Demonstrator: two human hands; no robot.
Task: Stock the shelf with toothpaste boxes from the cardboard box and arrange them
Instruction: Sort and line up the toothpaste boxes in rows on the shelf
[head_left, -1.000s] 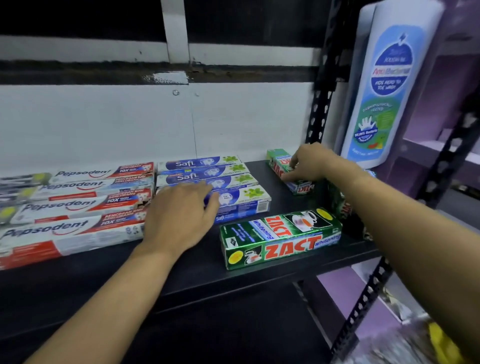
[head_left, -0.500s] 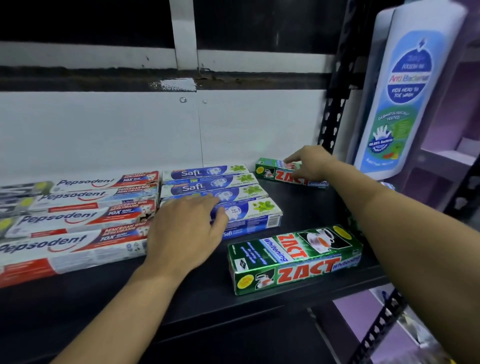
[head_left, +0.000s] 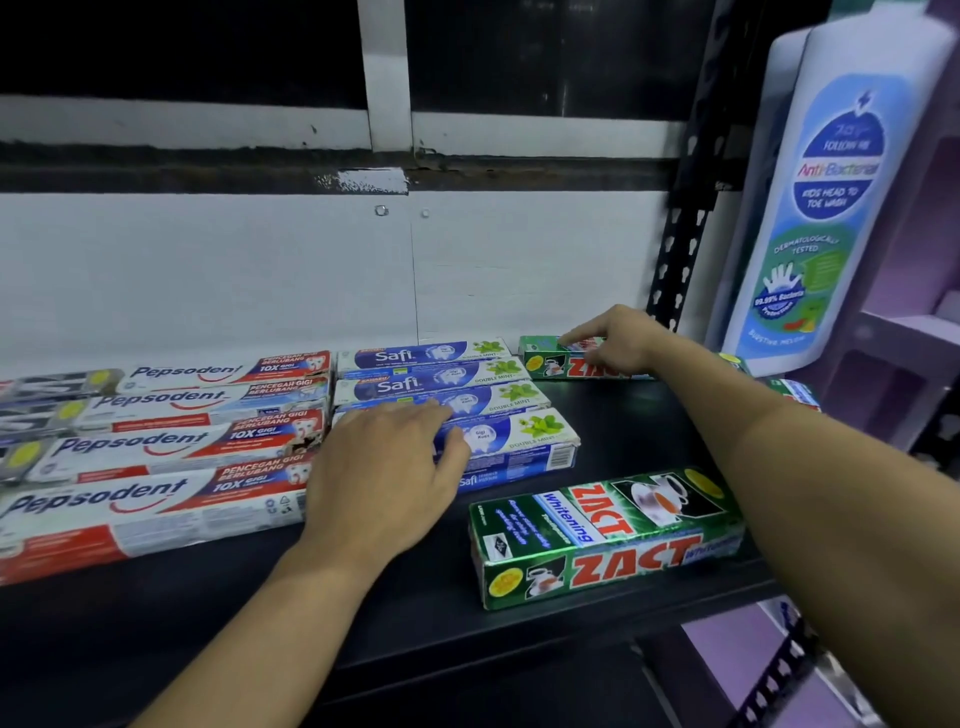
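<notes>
A black shelf carries rows of flat toothpaste boxes. My left hand rests flat on the blue Safi boxes, fingers fairly straight. At the back, next to the rear Safi box, lies a green Zact box along the white wall. My right hand holds it, index finger on top and thumb on its front face. A second green Zact box lies near the shelf's front edge, untouched. The cardboard box is out of view.
Red-and-white Pepsodent boxes fill the left of the shelf. A large white wash bottle stands at the right beyond the perforated black upright. Part of another green box shows behind my right forearm.
My right hand has turned the rear Zact box from an angled position to lie along the back wall beside the Safi row. My left hand has stayed on the Safi boxes.
</notes>
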